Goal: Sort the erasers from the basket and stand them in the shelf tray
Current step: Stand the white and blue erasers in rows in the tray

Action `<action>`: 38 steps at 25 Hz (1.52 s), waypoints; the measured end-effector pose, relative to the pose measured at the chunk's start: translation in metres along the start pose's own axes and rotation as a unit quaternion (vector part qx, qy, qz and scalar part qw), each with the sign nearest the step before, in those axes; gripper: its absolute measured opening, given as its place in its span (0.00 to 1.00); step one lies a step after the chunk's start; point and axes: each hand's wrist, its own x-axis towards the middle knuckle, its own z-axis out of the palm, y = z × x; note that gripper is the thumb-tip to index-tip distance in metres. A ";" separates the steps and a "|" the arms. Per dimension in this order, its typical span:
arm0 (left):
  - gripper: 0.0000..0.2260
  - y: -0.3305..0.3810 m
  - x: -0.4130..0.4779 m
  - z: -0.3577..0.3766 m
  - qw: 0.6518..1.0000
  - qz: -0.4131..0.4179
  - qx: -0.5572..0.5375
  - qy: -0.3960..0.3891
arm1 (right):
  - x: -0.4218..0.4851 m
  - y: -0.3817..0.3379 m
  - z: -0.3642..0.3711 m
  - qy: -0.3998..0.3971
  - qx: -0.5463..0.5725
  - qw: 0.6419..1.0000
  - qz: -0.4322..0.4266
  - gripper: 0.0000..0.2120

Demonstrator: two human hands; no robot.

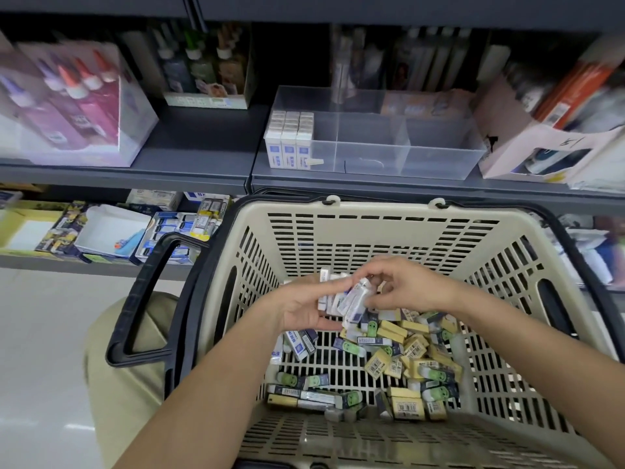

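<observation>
A beige slotted basket with black handles holds several loose erasers in yellow, white-blue and green-faced sleeves. Over the basket my left hand holds a small stack of white-blue erasers in its palm. My right hand pinches one more white-blue eraser against that stack. On the shelf above stands a clear divided tray. Its left compartment holds several white-blue erasers standing upright; the other compartments look empty.
A box of glue bottles sits on the shelf to the left, and a carton of boxed goods to the right of the tray. The lower shelf carries more stationery packs. The floor lies at lower left.
</observation>
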 end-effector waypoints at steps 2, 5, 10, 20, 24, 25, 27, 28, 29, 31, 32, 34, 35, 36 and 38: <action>0.23 0.002 -0.002 0.003 0.999 0.024 -0.001 -0.028 | -0.001 -0.009 -0.004 0.004 0.069 0.998 0.001 0.18; 0.14 0.006 -0.005 0.009 0.997 0.069 -0.019 -0.026 | -0.001 -0.017 -0.008 0.068 0.157 0.985 0.032 0.16; 0.22 0.019 -0.010 0.018 0.983 0.146 -0.106 0.027 | -0.003 -0.030 0.008 0.170 0.162 0.969 0.074 0.09; 0.15 0.073 -0.032 0.016 0.939 0.296 -0.122 0.128 | 0.006 -0.052 -0.028 0.236 0.248 0.939 0.037 0.10; 0.13 0.098 -0.030 0.017 0.919 0.350 -0.082 0.161 | 0.019 -0.065 -0.044 0.249 0.277 0.928 0.001 0.11; 0.13 0.104 -0.029 0.016 0.915 0.360 -0.066 0.171 | 0.023 -0.067 -0.050 0.250 0.281 0.926 -0.009 0.11; 0.15 0.116 -0.030 0.012 0.903 0.379 -0.028 0.200 | 0.031 -0.072 -0.061 0.241 0.280 0.929 -0.015 0.12; 0.16 0.123 -0.030 0.008 0.896 0.391 -0.016 0.210 | 0.036 -0.074 -0.067 0.236 0.275 0.932 -0.015 0.12; 0.16 0.128 -0.030 0.004 0.889 0.404 -0.011 0.216 | 0.042 -0.077 -0.072 0.239 0.260 0.935 -0.014 0.10; 0.14 0.136 -0.029 -0.004 0.874 0.426 -0.022 0.232 | 0.054 -0.083 -0.081 0.275 0.198 0.941 -0.016 0.05; 0.14 0.137 -0.027 -0.008 0.867 0.433 -0.034 0.245 | 0.061 -0.086 -0.086 0.296 0.172 0.939 -0.018 0.04; 0.13 0.137 -0.023 -0.014 0.858 0.437 -0.049 0.265 | 0.076 -0.090 -0.097 0.324 0.158 0.932 -0.022 0.03; 0.13 0.137 -0.021 -0.016 0.857 0.437 -0.051 0.269 | 0.084 -0.092 -0.103 0.334 0.155 0.930 -0.022 0.04; 0.13 0.137 -0.019 -0.018 0.856 0.436 -0.052 0.271 | 0.091 -0.093 -0.108 0.340 0.149 0.928 -0.020 0.05; 0.13 0.138 -0.016 -0.020 0.856 0.437 -0.056 0.272 | 0.106 -0.094 -0.116 0.345 0.127 0.930 -0.008 0.06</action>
